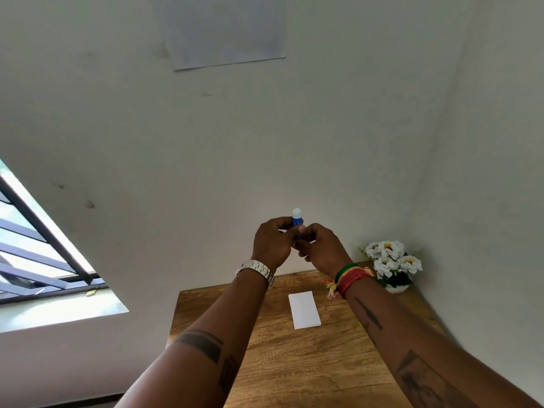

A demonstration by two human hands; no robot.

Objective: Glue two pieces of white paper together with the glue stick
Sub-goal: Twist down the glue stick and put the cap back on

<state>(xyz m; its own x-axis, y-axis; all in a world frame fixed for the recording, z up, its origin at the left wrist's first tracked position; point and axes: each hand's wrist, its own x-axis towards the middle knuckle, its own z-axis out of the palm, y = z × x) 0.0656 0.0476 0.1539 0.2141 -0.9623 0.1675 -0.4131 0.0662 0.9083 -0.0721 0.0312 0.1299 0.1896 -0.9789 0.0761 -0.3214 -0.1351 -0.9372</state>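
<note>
A blue glue stick [297, 218] with a white tip pointing up is held in the air above the far edge of the table. My left hand [272, 244] grips its barrel and my right hand [319, 247] closes on its lower end, the fingers of both touching. Most of the stick is hidden by the fingers. White paper [304, 310] lies flat on the wooden table [309, 363] below and between my forearms; I cannot tell if it is one sheet or two stacked.
A small white pot of white flowers [393, 265] stands at the table's far right corner against the wall. A sheet of paper [226, 30] hangs on the wall above. A barred window [38, 254] lies to the left.
</note>
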